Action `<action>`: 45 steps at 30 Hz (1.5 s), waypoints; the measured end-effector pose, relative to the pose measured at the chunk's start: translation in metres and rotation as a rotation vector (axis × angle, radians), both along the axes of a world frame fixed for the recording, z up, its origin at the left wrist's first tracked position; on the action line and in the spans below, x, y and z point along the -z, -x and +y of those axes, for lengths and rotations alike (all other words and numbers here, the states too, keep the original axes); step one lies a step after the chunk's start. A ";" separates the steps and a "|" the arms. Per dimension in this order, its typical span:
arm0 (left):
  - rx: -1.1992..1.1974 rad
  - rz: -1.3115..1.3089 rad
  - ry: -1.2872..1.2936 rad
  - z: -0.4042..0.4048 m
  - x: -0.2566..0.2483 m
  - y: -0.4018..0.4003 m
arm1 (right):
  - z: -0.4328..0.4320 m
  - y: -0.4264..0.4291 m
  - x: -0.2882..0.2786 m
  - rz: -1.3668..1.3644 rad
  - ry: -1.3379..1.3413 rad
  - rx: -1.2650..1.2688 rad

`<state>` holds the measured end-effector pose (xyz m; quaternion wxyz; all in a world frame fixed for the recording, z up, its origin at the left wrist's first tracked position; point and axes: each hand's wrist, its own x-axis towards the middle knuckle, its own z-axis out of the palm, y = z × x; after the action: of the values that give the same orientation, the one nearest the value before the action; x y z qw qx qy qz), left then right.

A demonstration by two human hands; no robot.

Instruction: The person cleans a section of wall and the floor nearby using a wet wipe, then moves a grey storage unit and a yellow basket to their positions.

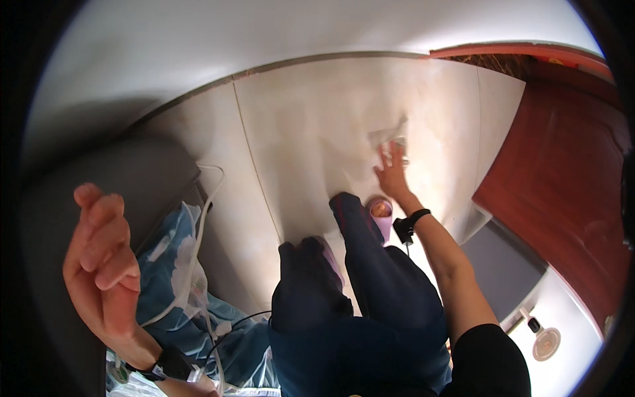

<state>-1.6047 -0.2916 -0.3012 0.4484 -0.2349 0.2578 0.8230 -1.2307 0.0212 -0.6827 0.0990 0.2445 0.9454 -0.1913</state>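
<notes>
My right hand (393, 167) reaches down over the pale tiled floor (307, 144), its fingers spread at a blurred, whitish flat thing (387, 138). Whether the fingers grip it cannot be told. Close below that hand is my foot in a pink slipper (381, 213). My left hand (106, 248) is raised at the left, fingers curled loosely, with nothing visible in it. It is in front of grey upholstered furniture (149, 159) and beside blue fabric or plastic (168, 248). Both wrists wear black straps with devices.
A white cable (201, 233) loops over the blue material at the left. Reddish-brown wooden furniture (555, 164) stands at the right, above a grey panel (501, 268). A round brown disc (546, 344) is on a white surface at the lower right. The white wall (297, 30) bounds the floor.
</notes>
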 end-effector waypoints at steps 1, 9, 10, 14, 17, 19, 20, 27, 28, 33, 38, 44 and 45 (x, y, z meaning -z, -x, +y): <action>0.005 0.003 0.000 -0.002 0.001 -0.002 | -0.023 0.007 -0.015 0.009 0.043 -0.141; 0.125 0.061 -0.068 0.012 0.019 0.014 | -0.083 -0.031 -0.044 -0.028 0.589 -0.577; 0.114 0.074 -0.058 0.011 0.015 0.009 | -0.081 -0.026 -0.061 0.010 0.618 -0.517; 0.072 0.003 -0.110 -0.008 0.014 0.006 | -0.050 -0.044 -0.119 0.208 0.471 -0.211; -0.091 -0.086 -0.134 -0.011 0.012 -0.018 | -0.018 -0.077 -0.183 0.235 0.495 0.008; -0.177 -0.187 -0.181 -0.010 -0.006 -0.054 | -0.008 -0.101 -0.233 0.188 0.523 0.157; -0.205 -0.232 -0.174 -0.012 -0.017 -0.075 | -0.007 -0.110 -0.260 0.209 0.581 0.251; -0.099 -0.607 -0.122 -0.004 -0.109 -0.233 | -0.042 -0.170 -0.455 0.250 0.729 0.672; -0.051 -0.617 -0.075 -0.002 -0.127 -0.254 | -0.053 -0.180 -0.481 0.285 0.769 0.732; 0.099 -0.634 0.066 -0.015 -0.218 -0.336 | -0.097 -0.217 -0.603 0.317 0.767 0.824; 0.205 -0.600 0.062 -0.051 -0.280 -0.374 | -0.118 -0.253 -0.681 0.514 0.981 0.972; 0.337 -0.407 0.188 -0.049 -0.353 -0.405 | -0.145 -0.294 -0.746 0.773 1.335 1.242; 0.363 -0.387 0.185 -0.043 -0.364 -0.410 | -0.149 -0.295 -0.756 0.845 1.401 1.266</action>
<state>-1.1945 -0.3346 0.0624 0.6059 -0.3779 0.2793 0.6419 -0.9360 -0.1276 0.0735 -0.2397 0.4975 0.2782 -0.7859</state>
